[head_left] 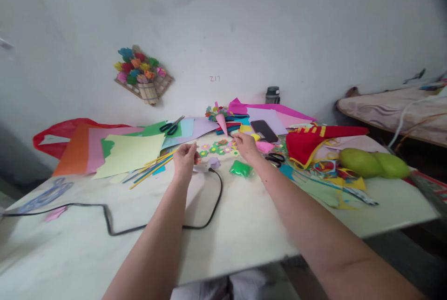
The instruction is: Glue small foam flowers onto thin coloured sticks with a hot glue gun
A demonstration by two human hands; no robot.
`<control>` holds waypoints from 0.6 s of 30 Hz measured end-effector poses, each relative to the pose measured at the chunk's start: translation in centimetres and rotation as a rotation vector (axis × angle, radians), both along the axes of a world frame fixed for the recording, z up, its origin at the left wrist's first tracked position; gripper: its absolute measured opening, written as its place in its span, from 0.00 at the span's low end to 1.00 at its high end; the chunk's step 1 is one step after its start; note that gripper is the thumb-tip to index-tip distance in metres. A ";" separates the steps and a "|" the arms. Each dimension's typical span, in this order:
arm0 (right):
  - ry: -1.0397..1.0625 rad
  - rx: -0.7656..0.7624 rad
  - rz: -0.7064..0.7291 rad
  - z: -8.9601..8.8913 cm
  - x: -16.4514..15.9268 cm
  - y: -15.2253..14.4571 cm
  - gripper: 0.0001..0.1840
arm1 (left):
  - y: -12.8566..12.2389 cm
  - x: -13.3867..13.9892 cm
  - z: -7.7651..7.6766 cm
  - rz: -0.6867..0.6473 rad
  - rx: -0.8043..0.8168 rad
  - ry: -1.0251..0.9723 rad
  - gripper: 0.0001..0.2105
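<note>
My left hand is above the table with thumb and fingers pinched together; anything between them is too small to make out. A small orange bit shows beside its fingertips. My right hand is also closed in a pinch at the right end of a cluster of small paper flowers. What it holds is hidden. The flowers are green, pink and red with yellow centres. Between my hands and nearer to me lie a crumpled lilac piece and a bright green packet. A pink paper cone with colourful flowers stands behind them.
A black cable crosses the table under my left forearm. Coloured paper sheets, pencil-like sticks and scissors lie left. A phone, black-handled scissors, red cloth and green fruits lie right.
</note>
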State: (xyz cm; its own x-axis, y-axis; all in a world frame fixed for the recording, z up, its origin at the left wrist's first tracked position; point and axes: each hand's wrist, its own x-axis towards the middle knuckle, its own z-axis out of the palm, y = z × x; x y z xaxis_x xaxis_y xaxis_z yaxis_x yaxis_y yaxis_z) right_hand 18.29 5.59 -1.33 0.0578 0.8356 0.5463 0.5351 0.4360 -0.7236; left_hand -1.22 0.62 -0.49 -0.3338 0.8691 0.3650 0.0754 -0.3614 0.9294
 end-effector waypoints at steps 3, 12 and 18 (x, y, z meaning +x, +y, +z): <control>-0.024 0.034 -0.040 0.1 0.1 0.1 0.16 | 0.0 0.0 0.0 -0.003 0.006 -0.010 0.11; -0.168 -0.014 -0.020 1.0 -0.7 -1.5 0.10 | 0.1 -0.1 -0.1 0.014 0.007 -0.006 0.11; -0.241 -0.035 -0.085 1.2 -0.4 -1.6 0.12 | 0.2 -0.3 -0.3 0.028 0.009 0.004 0.12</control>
